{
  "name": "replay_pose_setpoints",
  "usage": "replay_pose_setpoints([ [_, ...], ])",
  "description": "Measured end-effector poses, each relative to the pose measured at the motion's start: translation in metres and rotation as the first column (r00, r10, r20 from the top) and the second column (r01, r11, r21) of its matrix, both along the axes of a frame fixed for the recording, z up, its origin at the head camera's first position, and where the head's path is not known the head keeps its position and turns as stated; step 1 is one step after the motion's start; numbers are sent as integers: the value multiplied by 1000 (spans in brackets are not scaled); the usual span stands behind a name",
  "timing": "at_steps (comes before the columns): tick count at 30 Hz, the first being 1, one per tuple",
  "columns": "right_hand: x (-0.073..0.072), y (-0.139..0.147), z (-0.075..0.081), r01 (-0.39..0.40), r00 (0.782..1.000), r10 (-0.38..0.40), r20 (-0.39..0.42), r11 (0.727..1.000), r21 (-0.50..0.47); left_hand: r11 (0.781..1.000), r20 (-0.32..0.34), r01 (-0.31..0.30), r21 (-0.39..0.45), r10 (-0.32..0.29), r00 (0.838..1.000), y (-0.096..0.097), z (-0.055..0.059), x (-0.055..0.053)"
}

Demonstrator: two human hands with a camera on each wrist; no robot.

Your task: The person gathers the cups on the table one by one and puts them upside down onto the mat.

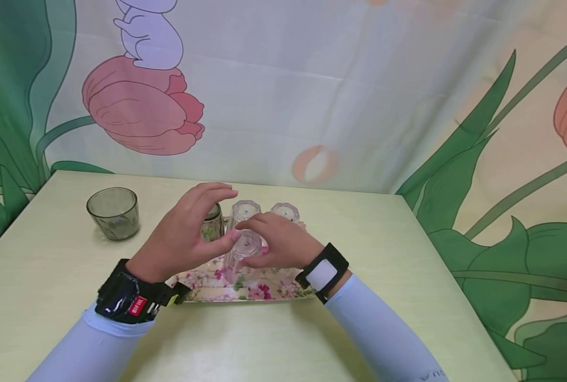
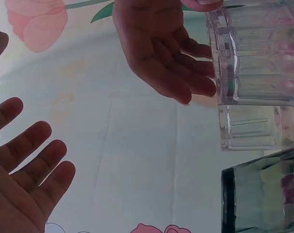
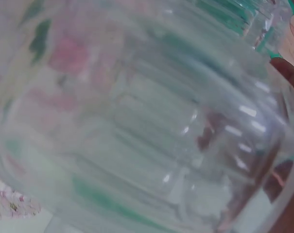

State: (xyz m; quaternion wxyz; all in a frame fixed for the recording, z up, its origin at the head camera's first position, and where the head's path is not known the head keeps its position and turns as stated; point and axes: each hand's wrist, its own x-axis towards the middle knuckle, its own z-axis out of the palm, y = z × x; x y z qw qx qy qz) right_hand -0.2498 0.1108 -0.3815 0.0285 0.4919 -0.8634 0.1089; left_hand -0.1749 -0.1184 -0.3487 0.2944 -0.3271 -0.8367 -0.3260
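My right hand (image 1: 283,241) curls its thumb and fingers around the base of an upside-down clear ribbed glass (image 1: 248,244). The glass is at the front left of a floral tray (image 1: 235,293). In the right wrist view this clear glass (image 3: 161,126) fills most of the picture, blurred. My left hand (image 1: 180,228) hovers just left of it, fingers spread and holding nothing. Beside that hand, a smoky glass (image 1: 212,225) stands upside down on the tray, partly hidden. Two more clear glasses, one behind (image 1: 246,208) and one farther right (image 1: 285,211), are also upside down.
Another smoky glass (image 1: 114,215) stands upright on the table, left of the tray. The pale table (image 1: 374,254) reaches back to a printed cloth (image 1: 264,95). Both wrists wear black straps.
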Motion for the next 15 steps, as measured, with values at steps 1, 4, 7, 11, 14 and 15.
replay_pose_setpoints([
  [1,-1,1,0,0,1000,0,-8,1000,-4,1000,-2,-1,-1,1,1000,0,0,0],
  [4,-2,6,0,-4,999,3,-38,1000,-14,1000,-6,1,-1,-1,1000,0,-1,-1],
  [7,-1,10,4,-6,1000,5,-30,998,-60,1000,-12,4,0,-4,1000,0,-1,-1],
  [11,2,16,11,8,1000,-9,-13,992,-124,1000,-21,8,0,-8,1000,0,-2,-2],
  [14,3,20,14,22,1000,-24,-17,989,-149,1000,-20,7,-4,-7,1000,0,-2,-2],
  [15,3,22,15,26,999,-30,-21,988,-155,1000,-17,7,-6,-7,1000,0,-2,-2],
])
